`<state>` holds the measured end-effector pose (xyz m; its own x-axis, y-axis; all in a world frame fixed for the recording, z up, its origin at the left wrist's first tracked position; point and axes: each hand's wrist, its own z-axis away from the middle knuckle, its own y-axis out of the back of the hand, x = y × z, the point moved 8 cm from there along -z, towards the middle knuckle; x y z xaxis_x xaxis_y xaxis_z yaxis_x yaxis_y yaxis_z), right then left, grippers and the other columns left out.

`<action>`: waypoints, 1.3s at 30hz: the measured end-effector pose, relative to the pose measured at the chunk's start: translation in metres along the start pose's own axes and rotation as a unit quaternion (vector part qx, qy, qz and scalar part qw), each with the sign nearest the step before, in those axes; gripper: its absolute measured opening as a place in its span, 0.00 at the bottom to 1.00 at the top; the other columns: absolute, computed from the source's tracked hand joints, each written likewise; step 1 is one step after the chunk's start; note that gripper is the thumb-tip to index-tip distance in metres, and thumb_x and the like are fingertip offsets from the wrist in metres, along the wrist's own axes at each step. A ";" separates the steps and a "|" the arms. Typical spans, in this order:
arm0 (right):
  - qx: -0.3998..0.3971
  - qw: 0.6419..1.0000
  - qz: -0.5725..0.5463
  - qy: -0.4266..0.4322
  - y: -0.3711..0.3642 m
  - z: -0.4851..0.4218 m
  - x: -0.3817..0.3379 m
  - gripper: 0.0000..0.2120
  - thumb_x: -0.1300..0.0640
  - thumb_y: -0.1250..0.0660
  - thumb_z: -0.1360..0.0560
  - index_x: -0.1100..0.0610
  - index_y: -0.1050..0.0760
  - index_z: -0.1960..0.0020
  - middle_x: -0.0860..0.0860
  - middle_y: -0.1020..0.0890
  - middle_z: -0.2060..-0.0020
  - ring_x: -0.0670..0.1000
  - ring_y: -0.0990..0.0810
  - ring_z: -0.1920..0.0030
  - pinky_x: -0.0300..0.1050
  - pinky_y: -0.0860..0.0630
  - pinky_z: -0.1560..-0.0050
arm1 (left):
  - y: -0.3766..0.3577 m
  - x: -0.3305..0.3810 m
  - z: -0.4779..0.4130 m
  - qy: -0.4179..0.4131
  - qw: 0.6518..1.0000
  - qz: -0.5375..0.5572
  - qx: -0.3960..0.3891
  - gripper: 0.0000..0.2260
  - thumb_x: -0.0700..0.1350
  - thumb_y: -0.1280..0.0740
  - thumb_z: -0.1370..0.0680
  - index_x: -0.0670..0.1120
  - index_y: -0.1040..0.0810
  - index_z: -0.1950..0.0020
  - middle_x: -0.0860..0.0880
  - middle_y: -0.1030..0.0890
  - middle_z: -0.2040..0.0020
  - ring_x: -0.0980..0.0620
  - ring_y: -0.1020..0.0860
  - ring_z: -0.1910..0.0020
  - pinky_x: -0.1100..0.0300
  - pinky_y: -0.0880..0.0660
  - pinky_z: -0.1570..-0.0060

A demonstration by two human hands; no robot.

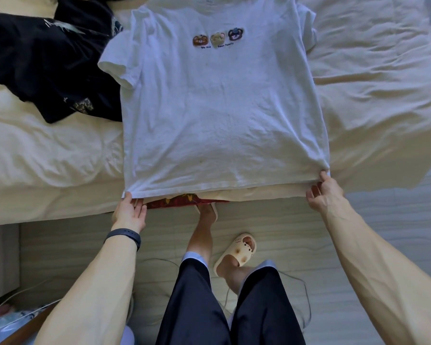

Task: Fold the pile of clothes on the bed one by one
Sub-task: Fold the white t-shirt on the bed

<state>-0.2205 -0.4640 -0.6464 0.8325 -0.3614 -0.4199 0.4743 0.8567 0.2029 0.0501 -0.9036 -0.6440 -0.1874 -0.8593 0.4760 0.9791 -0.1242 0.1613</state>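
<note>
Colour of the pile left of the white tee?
The pile is black with pale prints; head view.

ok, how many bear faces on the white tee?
3, in a row across the chest of the white short-sleeved T-shirt: a brown bear face at left, a cream bear face in the middle, a dark purple bear face at right. None appears hidden.

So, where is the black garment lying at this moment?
In the head view the black garment lies crumpled on the bed at the upper left, beside the spread white T-shirt, whose sleeve overlaps it.
</note>
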 end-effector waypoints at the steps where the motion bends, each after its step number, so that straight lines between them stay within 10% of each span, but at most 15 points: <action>1: 0.003 1.000 -0.009 0.001 0.003 0.001 0.000 0.17 0.49 0.31 0.20 0.50 0.25 0.32 0.48 0.24 0.42 0.47 0.24 0.48 0.47 0.27 0.44 | 0.001 0.000 0.001 -0.001 1.000 0.004 0.002 0.18 0.49 0.36 0.17 0.48 0.29 0.26 0.50 0.24 0.32 0.53 0.24 0.35 0.59 0.27 0.38; 9: 0.086 0.992 -0.038 0.085 0.044 0.003 -0.005 0.10 0.64 0.32 0.20 0.54 0.30 0.53 0.56 0.23 0.46 0.53 0.22 0.49 0.53 0.19 0.42 | 0.022 0.009 0.010 -0.009 0.997 0.052 0.053 0.11 0.40 0.33 0.18 0.40 0.27 0.37 0.45 0.20 0.43 0.51 0.19 0.45 0.58 0.23 0.41; 13: 0.123 0.984 -0.045 0.123 0.046 -0.005 -0.007 0.10 0.68 0.35 0.21 0.57 0.30 0.44 0.60 0.21 0.43 0.56 0.19 0.51 0.53 0.17 0.46 | 0.028 0.004 0.002 -0.005 0.996 0.053 0.069 0.03 0.35 0.34 0.19 0.38 0.27 0.50 0.42 0.21 0.44 0.49 0.20 0.46 0.53 0.25 0.36; 20: 0.157 0.978 0.105 0.093 0.029 -0.026 -0.008 0.15 0.66 0.36 0.22 0.62 0.30 0.36 0.63 0.22 0.35 0.57 0.21 0.49 0.57 0.20 0.42 | 0.008 0.006 -0.010 -0.036 0.979 -0.158 0.120 0.19 0.37 0.39 0.17 0.34 0.35 0.26 0.36 0.27 0.30 0.39 0.25 0.34 0.48 0.26 0.35; 23: 0.216 0.933 0.245 0.154 0.021 0.012 -0.018 0.18 0.63 0.37 0.22 0.64 0.33 0.33 0.66 0.28 0.32 0.64 0.26 0.35 0.54 0.31 0.33 | -0.017 0.026 0.025 -0.196 0.873 -0.403 0.194 0.25 0.42 0.35 0.21 0.42 0.38 0.26 0.36 0.37 0.26 0.34 0.33 0.31 0.41 0.31 0.34; 28: 0.004 0.755 0.431 0.494 -0.099 0.095 -0.013 0.18 0.53 0.31 0.22 0.59 0.27 0.35 0.59 0.27 0.36 0.60 0.31 0.34 0.55 0.36 0.33 | -0.175 0.015 0.094 -0.526 0.617 -0.582 -0.054 0.29 0.51 0.33 0.22 0.47 0.37 0.23 0.42 0.43 0.20 0.40 0.43 0.22 0.40 0.45 0.25; 34: -0.054 0.502 0.617 0.604 -0.228 0.082 -0.018 0.32 0.34 0.47 0.21 0.40 0.47 0.19 0.51 0.51 0.17 0.55 0.56 0.18 0.62 0.63 0.24 | -0.291 -0.003 0.068 -0.555 0.421 -0.702 -0.150 0.33 0.69 0.53 0.20 0.62 0.62 0.20 0.54 0.65 0.19 0.48 0.65 0.20 0.37 0.67 0.26; 39: -0.050 0.428 0.765 0.478 -0.188 0.022 -0.011 0.41 0.22 0.67 0.26 0.40 0.71 0.20 0.49 0.73 0.22 0.54 0.76 0.23 0.69 0.74 0.28 | -0.251 -0.012 0.026 -0.470 0.327 -0.803 -0.163 0.39 0.77 0.60 0.26 0.60 0.74 0.24 0.54 0.75 0.23 0.46 0.73 0.23 0.27 0.69 0.33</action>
<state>-0.3127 -0.6287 -0.6601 -0.3744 0.9263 -0.0429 -0.4722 -0.1506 0.8685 -0.1952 -0.8492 -0.6682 -0.2719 0.9587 0.0840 -0.5160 -0.2189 0.8282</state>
